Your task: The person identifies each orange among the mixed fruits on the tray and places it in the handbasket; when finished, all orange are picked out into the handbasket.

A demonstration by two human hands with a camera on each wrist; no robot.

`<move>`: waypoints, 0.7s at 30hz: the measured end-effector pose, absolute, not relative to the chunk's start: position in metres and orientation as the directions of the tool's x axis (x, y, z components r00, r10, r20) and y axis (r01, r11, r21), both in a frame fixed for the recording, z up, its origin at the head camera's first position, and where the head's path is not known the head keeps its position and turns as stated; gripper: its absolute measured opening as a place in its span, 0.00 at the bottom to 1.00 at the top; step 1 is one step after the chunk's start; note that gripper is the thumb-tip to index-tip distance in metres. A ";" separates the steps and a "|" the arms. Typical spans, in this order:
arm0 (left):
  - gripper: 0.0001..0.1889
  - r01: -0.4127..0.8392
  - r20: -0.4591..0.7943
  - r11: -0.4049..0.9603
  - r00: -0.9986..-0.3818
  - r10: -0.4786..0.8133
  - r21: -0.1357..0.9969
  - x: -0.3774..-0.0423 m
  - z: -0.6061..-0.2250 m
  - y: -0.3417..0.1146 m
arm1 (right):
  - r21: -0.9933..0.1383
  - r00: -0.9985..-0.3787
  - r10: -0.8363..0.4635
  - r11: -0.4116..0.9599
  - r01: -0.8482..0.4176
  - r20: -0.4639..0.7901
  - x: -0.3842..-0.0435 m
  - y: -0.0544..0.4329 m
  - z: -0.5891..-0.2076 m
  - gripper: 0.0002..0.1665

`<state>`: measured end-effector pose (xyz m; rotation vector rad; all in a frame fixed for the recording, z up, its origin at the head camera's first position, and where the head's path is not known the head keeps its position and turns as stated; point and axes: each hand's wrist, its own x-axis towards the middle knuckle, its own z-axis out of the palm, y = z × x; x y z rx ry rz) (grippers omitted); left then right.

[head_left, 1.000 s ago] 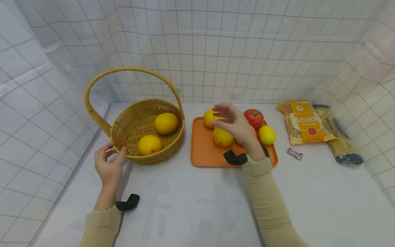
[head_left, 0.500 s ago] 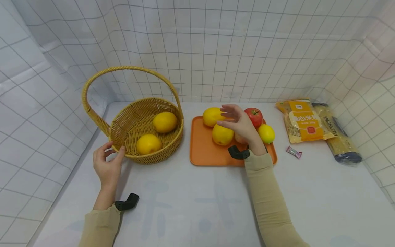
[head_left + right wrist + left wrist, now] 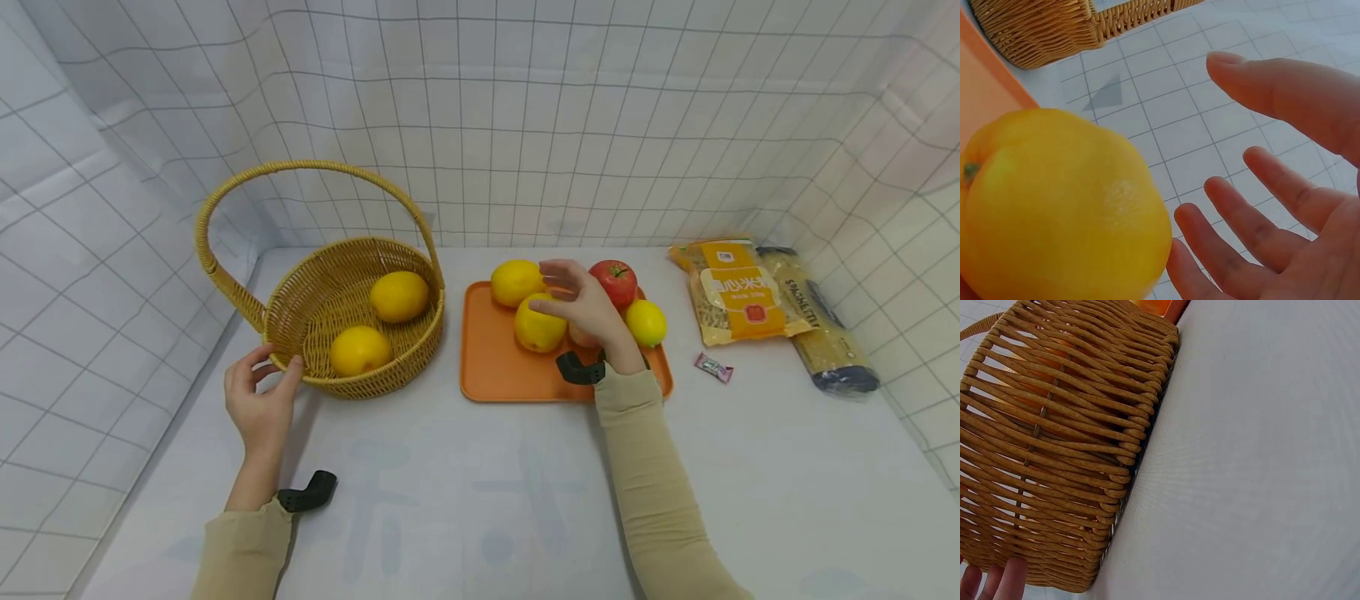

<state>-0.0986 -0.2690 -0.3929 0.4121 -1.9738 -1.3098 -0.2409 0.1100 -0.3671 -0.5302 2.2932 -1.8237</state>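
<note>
In the head view, my left hand (image 3: 258,400) holds the near left rim of a round wicker basket (image 3: 408,367), with its thumb and fingertips at the rim. The left wrist view shows fingertips by the basket's woven wall (image 3: 1054,425). Inside the basket lie two yellow fruits, one a rounded yellow fruit (image 3: 361,351) in front. My right hand (image 3: 588,308) hovers over an orange tray (image 3: 495,367), thumb and fingers spread apart with nothing between them. Close by its fingers sits a rounded yellow fruit (image 3: 1066,206) with a green stem spot, on the tray.
Also on the tray are another yellow fruit (image 3: 517,283), a red tomato (image 3: 617,283) and a lemon (image 3: 646,323). A pinkish fruit is partly behind my right hand. Farther right lie a grain packet (image 3: 742,292), a spaghetti bag (image 3: 832,342) and a wrapped candy (image 3: 714,367).
My right hand has shifted slightly to the right over the tray, then a little nearer to me, still spread. My left hand stays at the basket rim.
</note>
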 end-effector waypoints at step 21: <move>0.20 0.125 0.375 0.410 -0.692 -0.617 0.904 -0.101 -0.396 -0.272 | -0.881 -0.894 -0.449 0.426 -0.207 -0.007 -0.243 0.097 -0.379 0.38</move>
